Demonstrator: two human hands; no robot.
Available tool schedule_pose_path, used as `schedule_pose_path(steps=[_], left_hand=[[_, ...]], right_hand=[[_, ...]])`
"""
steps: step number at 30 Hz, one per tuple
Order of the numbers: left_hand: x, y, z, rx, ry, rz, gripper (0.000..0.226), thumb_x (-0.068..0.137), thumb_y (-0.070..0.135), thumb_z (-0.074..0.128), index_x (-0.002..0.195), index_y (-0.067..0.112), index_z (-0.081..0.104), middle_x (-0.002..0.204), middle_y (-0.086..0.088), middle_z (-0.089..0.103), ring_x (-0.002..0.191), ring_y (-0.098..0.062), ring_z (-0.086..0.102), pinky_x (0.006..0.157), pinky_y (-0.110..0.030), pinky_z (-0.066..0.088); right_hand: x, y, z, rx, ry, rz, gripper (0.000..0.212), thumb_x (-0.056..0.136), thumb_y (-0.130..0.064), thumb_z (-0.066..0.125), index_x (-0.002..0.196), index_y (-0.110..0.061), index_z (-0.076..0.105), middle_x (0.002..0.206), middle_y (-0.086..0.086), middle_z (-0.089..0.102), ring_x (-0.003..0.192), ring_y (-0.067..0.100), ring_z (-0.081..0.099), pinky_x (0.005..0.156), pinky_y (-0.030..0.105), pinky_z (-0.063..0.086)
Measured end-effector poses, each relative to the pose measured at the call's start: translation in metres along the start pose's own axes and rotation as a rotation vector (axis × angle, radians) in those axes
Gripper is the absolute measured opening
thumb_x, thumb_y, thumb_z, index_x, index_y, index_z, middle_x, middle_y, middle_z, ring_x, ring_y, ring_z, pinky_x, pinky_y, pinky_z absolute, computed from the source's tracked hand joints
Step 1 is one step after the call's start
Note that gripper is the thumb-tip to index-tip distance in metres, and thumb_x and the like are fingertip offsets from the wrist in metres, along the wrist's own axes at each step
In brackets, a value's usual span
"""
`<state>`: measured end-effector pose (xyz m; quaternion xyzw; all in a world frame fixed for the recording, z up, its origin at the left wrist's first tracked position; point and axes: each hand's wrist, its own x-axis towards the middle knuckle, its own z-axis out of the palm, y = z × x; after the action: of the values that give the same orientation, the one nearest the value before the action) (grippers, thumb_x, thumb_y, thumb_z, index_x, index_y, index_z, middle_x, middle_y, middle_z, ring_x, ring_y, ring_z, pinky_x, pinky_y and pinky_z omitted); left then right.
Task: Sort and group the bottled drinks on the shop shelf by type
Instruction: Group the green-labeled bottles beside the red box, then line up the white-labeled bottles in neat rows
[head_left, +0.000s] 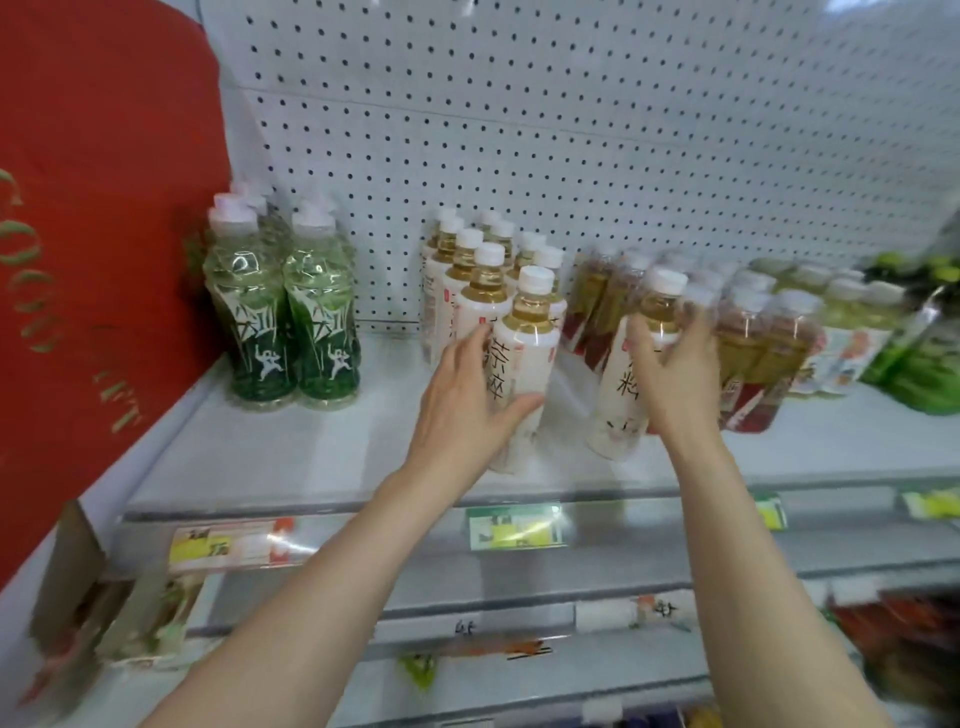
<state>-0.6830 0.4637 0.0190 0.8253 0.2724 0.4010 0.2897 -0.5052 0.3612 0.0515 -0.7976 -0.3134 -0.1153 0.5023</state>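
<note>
My left hand (467, 395) grips a white-labelled tea bottle (527, 343) with a white cap, standing at the front of a cluster of the same white-labelled bottles (467, 270) in the shelf's middle. My right hand (675, 374) holds a second white-labelled tea bottle (623, 384), tilted to the right, just left of the red-labelled bottles (748, 343). Green-labelled bottles (280, 322) with pale caps stand in a group at the shelf's left.
The grey shelf (363, 457) has a white pegboard back (571, 130) and a red side panel (93, 208) on the left. Pale and green-wrapped bottles (883, 322) fill the far right. Price tags (514, 527) line the shelf's front edge, with lower shelves beneath.
</note>
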Motion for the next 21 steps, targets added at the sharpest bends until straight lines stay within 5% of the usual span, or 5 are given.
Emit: schedule_pose_path(steps=[5, 10, 13, 21], left_hand=[[0.005, 0.000, 0.004, -0.039, -0.020, -0.065, 0.085, 0.078, 0.038, 0.077, 0.149, 0.027, 0.032, 0.146, 0.003, 0.050, 0.130, -0.018, 0.051, 0.108, -0.045, 0.044], [-0.004, -0.007, -0.009, 0.043, 0.111, -0.107, 0.084, 0.072, 0.043, 0.082, 0.142, 0.026, 0.038, 0.136, 0.004, 0.053, 0.119, -0.015, 0.054, 0.099, -0.040, 0.047], [-0.005, -0.007, -0.013, 0.126, 0.151, -0.136, 0.088, 0.068, 0.049, 0.083, 0.141, 0.026, 0.039, 0.132, 0.003, 0.049, 0.118, -0.017, 0.052, 0.097, -0.037, 0.046], [-0.009, -0.006, -0.014, 0.064, 0.103, -0.133, 0.077, 0.078, 0.042, 0.077, 0.143, 0.028, 0.039, 0.138, 0.006, 0.051, 0.116, -0.010, 0.052, 0.097, -0.038, 0.049]], right_hand=[[-0.006, -0.008, 0.008, 0.049, -0.126, -0.021, 0.065, 0.093, -0.063, 0.048, 0.141, -0.020, 0.040, 0.114, 0.007, 0.065, 0.110, 0.030, 0.061, 0.093, 0.047, 0.050], [-0.028, -0.027, 0.030, 0.175, -0.316, -0.188, 0.050, 0.096, -0.059, 0.047, 0.136, -0.027, 0.044, 0.110, -0.008, 0.063, 0.106, 0.021, 0.062, 0.092, 0.041, 0.051], [-0.027, -0.030, 0.036, 0.189, -0.338, -0.258, 0.048, 0.098, -0.053, 0.047, 0.137, -0.024, 0.048, 0.127, -0.003, 0.058, 0.120, 0.014, 0.051, 0.100, 0.039, 0.044], [-0.007, -0.015, 0.021, 0.201, -0.329, -0.301, 0.039, 0.099, -0.045, 0.051, 0.132, -0.025, 0.052, 0.113, -0.006, 0.056, 0.109, 0.014, 0.052, 0.087, 0.033, 0.044]])
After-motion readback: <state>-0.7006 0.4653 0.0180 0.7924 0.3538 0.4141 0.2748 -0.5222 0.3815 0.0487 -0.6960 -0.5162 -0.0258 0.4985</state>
